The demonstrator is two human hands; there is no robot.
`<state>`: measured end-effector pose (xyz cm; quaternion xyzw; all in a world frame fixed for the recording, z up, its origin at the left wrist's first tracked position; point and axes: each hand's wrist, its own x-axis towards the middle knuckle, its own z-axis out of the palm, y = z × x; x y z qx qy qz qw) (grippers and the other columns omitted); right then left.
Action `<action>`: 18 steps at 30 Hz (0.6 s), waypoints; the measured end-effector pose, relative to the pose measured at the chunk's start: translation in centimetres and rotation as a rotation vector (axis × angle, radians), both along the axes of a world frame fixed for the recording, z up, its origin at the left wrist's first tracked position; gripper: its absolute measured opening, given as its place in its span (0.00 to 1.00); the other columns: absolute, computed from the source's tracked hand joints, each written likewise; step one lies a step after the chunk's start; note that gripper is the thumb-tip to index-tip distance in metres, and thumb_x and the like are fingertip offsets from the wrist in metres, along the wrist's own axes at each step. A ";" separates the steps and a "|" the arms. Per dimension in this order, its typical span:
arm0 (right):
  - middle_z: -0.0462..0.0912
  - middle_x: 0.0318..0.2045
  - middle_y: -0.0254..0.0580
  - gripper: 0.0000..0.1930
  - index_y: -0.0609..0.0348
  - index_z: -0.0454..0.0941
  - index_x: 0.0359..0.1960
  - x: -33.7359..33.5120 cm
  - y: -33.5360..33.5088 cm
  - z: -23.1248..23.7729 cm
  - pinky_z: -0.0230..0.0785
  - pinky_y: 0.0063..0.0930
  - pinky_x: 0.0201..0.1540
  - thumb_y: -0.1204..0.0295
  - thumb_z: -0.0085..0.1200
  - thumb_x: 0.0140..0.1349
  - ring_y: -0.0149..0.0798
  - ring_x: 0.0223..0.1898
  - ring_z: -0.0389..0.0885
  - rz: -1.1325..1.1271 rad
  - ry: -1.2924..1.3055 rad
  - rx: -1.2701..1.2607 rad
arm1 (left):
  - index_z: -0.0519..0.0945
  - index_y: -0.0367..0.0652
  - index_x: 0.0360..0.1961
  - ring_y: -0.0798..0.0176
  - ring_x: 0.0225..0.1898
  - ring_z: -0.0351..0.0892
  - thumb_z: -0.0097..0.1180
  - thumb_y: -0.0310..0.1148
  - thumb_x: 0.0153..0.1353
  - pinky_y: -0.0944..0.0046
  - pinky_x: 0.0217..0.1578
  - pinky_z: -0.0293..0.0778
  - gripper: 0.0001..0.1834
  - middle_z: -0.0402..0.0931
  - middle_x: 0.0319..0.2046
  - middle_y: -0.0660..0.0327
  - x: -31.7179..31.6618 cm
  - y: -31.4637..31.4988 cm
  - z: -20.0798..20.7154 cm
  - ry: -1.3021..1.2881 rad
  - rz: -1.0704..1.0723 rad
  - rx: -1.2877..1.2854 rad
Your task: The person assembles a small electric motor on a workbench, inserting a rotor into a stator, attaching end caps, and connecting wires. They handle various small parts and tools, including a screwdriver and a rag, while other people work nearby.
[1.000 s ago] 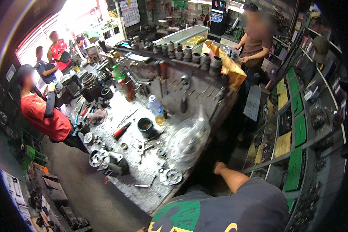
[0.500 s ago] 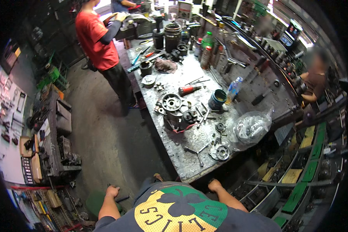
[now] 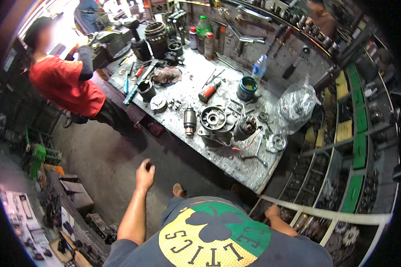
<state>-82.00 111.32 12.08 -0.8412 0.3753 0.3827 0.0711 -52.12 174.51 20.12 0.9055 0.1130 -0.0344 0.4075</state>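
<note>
The metal housing (image 3: pixel 215 126) stands by the counter (image 3: pixel 238 170) edge, perhaps for reach; how open or full the left hand (image 3: pixel 145 173) and right hand (image 3: pixel 272 211) are, I cannot tell.

Plenty lined up at the back of the workbench (image 3: pixel 227 168)!
There's the green bottle (image 3: pixel 203 29) near the back panel (image 3: pixel 274 73), a clear bottle (image 3: pixel 259 66) farther right, a dark tub (image 3: pixel 246 90) just in front; a crumpled rag (image 3: pixel 167 75) lies toward the left edge, a plastic bag (image 3: pixel 296 109) bulges by the right, and beyond the left stands a co-worker (image 3: pixel 67 84) in red.
</note>
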 end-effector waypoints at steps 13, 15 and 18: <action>0.89 0.50 0.67 0.17 0.64 0.84 0.51 0.0 24.4 0.7 0.80 0.56 0.59 0.69 0.63 0.63 0.68 0.55 0.87 -0.227 -0.353 0.254 | 0.87 0.43 0.59 0.43 0.61 0.85 0.63 0.30 0.69 0.52 0.66 0.77 0.17 0.87 0.56 0.50 24.2 -14.2 11.4 -0.446 -0.757 -0.014; 0.89 0.48 0.66 0.14 0.63 0.85 0.48 2.5 25.1 2.1 0.81 0.56 0.57 0.69 0.62 0.63 0.67 0.54 0.88 -0.237 -0.433 0.256 | 0.87 0.44 0.59 0.43 0.61 0.84 0.64 0.30 0.69 0.50 0.65 0.77 0.18 0.86 0.58 0.52 26.2 -15.7 10.8 -0.402 -0.852 0.051; 0.90 0.39 0.62 0.12 0.63 0.86 0.44 7.5 26.6 5.1 0.82 0.53 0.47 0.68 0.65 0.64 0.64 0.43 0.91 -0.302 -0.701 0.276 | 0.87 0.45 0.60 0.43 0.55 0.85 0.66 0.32 0.68 0.48 0.61 0.79 0.19 0.88 0.53 0.50 28.4 -16.9 9.4 -0.371 -0.977 0.055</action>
